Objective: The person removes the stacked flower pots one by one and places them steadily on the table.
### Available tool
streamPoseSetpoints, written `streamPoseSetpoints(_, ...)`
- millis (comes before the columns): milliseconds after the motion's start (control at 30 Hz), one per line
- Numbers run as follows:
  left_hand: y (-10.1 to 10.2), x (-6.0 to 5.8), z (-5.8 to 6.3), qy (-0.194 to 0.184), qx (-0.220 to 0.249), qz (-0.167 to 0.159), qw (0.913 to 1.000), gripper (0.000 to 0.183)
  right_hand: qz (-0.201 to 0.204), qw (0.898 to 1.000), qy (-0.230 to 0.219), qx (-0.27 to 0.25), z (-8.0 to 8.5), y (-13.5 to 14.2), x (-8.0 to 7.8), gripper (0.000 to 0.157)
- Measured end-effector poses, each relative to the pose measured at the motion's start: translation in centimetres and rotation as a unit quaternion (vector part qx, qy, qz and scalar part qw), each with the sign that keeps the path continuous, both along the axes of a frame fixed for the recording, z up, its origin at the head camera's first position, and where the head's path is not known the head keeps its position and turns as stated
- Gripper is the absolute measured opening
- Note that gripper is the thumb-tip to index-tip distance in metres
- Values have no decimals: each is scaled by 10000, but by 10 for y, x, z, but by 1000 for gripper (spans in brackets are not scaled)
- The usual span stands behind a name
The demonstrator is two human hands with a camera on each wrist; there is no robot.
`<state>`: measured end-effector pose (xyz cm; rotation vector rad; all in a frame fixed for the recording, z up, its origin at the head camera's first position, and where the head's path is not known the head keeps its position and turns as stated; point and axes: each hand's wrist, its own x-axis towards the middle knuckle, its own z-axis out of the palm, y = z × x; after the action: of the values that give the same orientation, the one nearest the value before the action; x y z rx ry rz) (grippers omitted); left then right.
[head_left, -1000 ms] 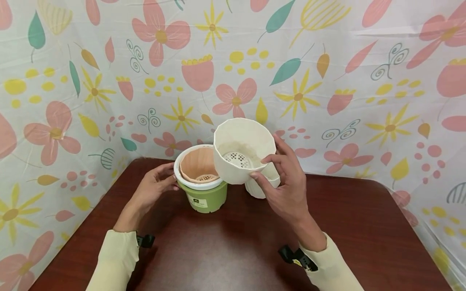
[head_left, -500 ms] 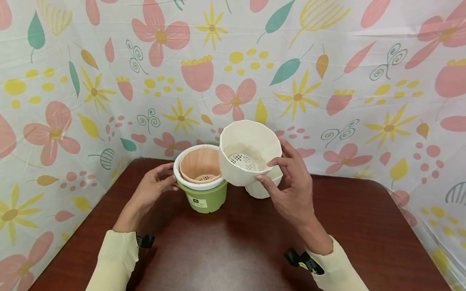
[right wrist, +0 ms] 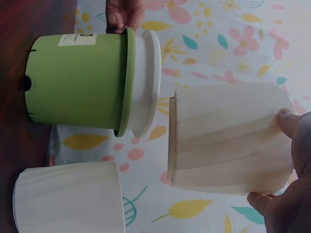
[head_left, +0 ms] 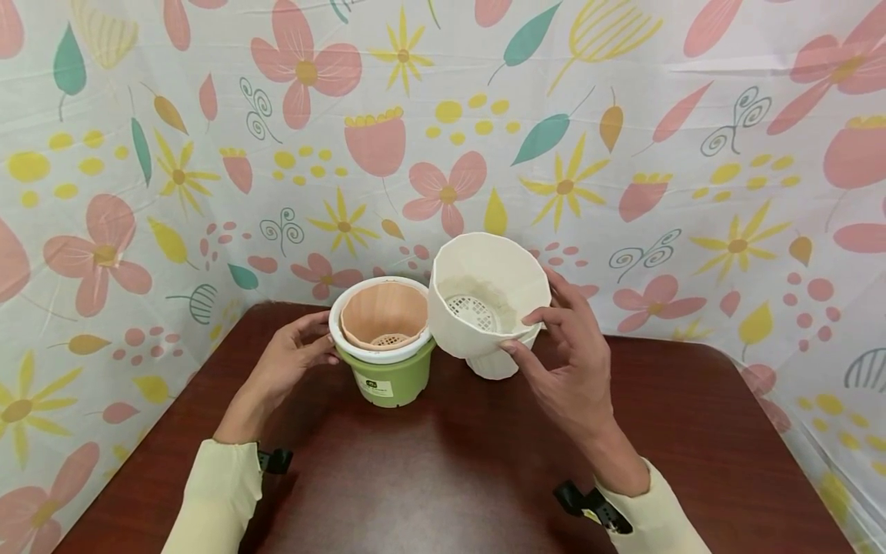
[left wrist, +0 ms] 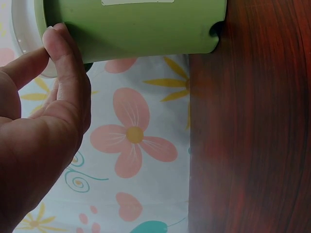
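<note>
A green flower pot (head_left: 408,378) with a small label stands on the table, a white pot (head_left: 377,357) nested in it and a peach-coloured pot (head_left: 388,308) innermost. My left hand (head_left: 294,352) holds this stack at its left side, fingertips by the green rim (left wrist: 41,29). In the air to the right, my right hand (head_left: 571,373) grips a faceted white flower pot (head_left: 501,269) by its rim, thumb outside. It tilts toward me, showing a grated bottom with brownish stains. Below and behind it, another white pot (head_left: 493,366) stands on the table, its top partly hidden.
The dark reddish wooden table (head_left: 388,485) has a flower-printed cloth (head_left: 443,115) hanging behind it and along both sides. Dark camera mounts (head_left: 595,508) sit on both wrists.
My right hand has carried the held white pot a little right and slightly down, away from the stack, uncovering more of the peach pot. The left hand has stayed in place.
</note>
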<state>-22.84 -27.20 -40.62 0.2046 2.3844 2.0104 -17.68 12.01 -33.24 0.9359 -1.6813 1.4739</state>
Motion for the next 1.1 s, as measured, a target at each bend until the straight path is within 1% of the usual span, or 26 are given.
streamPoseSetpoints(100,0,0,0,7,1,13,10000,56,52,10000,1,-21,-2,4,-1,32)
streamPoseSetpoints(267,0,0,-1,20,21,24,10000,56,-116,9999,-25,-7,-8,13,-3,33)
streamPoseSetpoints(533,1,0,0,42,16,7,10000,55,-115,9999,30,-44,0,20,5,34)
streamPoseSetpoints(700,0,0,-1,30,17,29,10000,54,-131,9999,10,-61,3,22,7,36)
streamPoseSetpoints(900,0,-1,-2,-8,20,21,10000,53,-230,9997,27,-53,1,27,6,39)
streamPoseSetpoints(1100,0,-2,-2,-53,-40,47,10000,54,-401,9991,-68,70,-2,33,8,36)
